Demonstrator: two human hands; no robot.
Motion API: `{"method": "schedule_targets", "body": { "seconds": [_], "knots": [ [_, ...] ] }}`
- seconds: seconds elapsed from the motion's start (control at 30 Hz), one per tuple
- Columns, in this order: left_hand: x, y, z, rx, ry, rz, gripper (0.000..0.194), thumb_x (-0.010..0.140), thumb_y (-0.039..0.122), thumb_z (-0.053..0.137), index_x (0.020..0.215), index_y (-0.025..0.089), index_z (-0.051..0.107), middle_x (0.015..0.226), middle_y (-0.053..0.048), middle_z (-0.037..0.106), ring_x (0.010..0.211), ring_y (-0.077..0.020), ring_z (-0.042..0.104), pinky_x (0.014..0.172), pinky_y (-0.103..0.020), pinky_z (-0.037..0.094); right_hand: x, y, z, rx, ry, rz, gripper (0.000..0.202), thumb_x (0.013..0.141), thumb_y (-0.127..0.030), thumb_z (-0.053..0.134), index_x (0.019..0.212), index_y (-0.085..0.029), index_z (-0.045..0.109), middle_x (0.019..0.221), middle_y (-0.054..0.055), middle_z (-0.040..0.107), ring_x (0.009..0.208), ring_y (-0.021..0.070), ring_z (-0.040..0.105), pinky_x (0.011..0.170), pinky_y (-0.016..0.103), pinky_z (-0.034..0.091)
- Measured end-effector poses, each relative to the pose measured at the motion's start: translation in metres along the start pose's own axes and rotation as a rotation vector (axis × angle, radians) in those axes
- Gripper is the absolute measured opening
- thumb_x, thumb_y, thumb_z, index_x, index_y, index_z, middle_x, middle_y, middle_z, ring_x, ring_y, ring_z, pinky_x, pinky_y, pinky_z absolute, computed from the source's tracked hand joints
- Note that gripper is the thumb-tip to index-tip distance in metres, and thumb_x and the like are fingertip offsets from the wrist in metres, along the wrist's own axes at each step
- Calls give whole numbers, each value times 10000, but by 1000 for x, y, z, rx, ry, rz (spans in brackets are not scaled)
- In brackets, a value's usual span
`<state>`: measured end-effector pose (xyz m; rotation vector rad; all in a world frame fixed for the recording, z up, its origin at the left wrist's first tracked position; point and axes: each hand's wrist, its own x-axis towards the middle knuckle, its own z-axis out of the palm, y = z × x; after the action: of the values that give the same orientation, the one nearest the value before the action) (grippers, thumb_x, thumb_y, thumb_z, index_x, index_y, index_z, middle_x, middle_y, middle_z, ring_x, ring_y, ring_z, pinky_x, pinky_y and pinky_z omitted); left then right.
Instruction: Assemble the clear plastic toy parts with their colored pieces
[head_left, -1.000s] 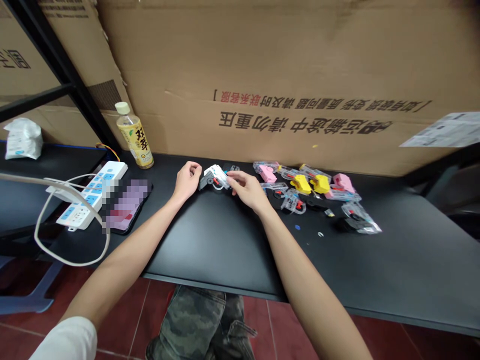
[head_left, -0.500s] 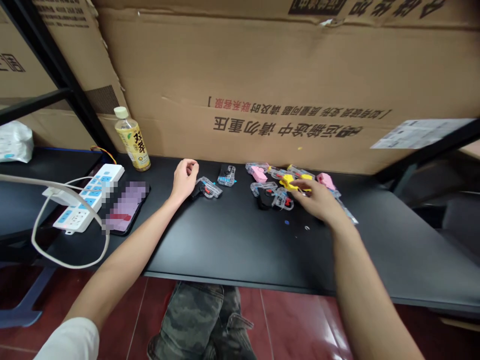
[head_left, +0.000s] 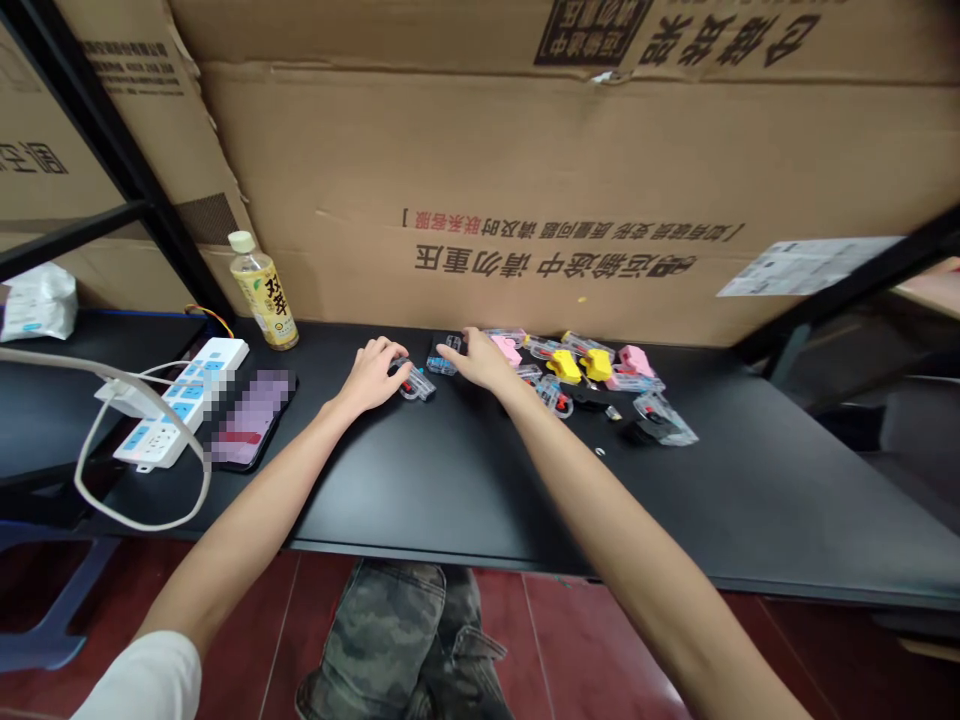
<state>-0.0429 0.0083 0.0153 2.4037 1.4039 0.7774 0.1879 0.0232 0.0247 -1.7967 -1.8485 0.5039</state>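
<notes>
My left hand lies over the dark end of a small clear plastic toy pistol with a red part inside. Its fingers and thumb are apart, and the toy rests on the black table. To the right of it, my right hand reaches in with thumb and forefinger spread. The thumb touches or nearly touches a second clear-and-black toy piece with blue bits. Behind the right forearm lie several similar toys, among them ones with a pink part, a yellow part and another yellow part.
A clear toy with a black grip lies farther right, near tiny loose bits. On the left are a phone, a white power strip with a looping cable, and a drink bottle. A cardboard sheet stands behind the table.
My right hand has left the yellow toy parts and moved left to the clear-and-black piece. My left hand has uncurled over the toy pistol beside it. The view has shifted slightly.
</notes>
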Motion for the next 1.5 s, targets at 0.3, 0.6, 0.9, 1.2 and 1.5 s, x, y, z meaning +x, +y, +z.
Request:
{"method": "schedule_targets", "body": {
  "seconds": [0.3, 0.6, 0.9, 1.2, 1.5],
  "knots": [
    [0, -7, -5, -26, -101, -17, 378, 900, 380, 671, 1239, 222, 614, 1228, -98, 575, 1177, -274, 552, 1046, -451, 453, 29, 3, 7, 136, -139, 176, 621, 817, -308, 787, 1369, -122, 572, 1247, 186, 705, 1119, 289, 686, 991, 412, 519],
    [4, -6, 21, -127, 224, -312, 452, 919, 347, 652, 1337, 214, 540, 1358, -158, 495, 1296, -313, 473, 1089, -481, 426, -12, 21, -1, 345, -102, 140, 227, 902, -233, 670, 1110, -144, 681, 866, 76, 729, 759, 182, 674, 773, 321, 554],
    [-2, 21, 4, -171, 108, -50, 276, 999, 427, 561, 1156, 229, 673, 1062, -51, 730, 986, -218, 618, 996, -420, 445, -49, 17, -1, 711, -187, -136, 353, 861, -459, 709, 1089, -196, 652, 1040, 80, 729, 859, 203, 681, 790, 383, 582],
    [-7, 33, 14, -447, 35, -109, 274, 933, 449, 639, 975, 192, 726, 823, -20, 741, 684, -150, 623, 691, -288, 482, -39, 15, 15, 1004, 40, 51, 404, 784, -506, 758, 1049, -233, 623, 1077, 67, 767, 1030, 232, 716, 1000, 436, 549],
    [-6, 30, 3, -143, 153, -53, 397, 986, 439, 544, 677, 195, 598, 682, -16, 599, 700, -165, 558, 733, -316, 460, -45, 12, 19, 680, 22, 75, 467, 852, -513, 711, 1168, -177, 641, 1208, 157, 725, 1053, 270, 708, 983, 489, 558]
  ]
}}
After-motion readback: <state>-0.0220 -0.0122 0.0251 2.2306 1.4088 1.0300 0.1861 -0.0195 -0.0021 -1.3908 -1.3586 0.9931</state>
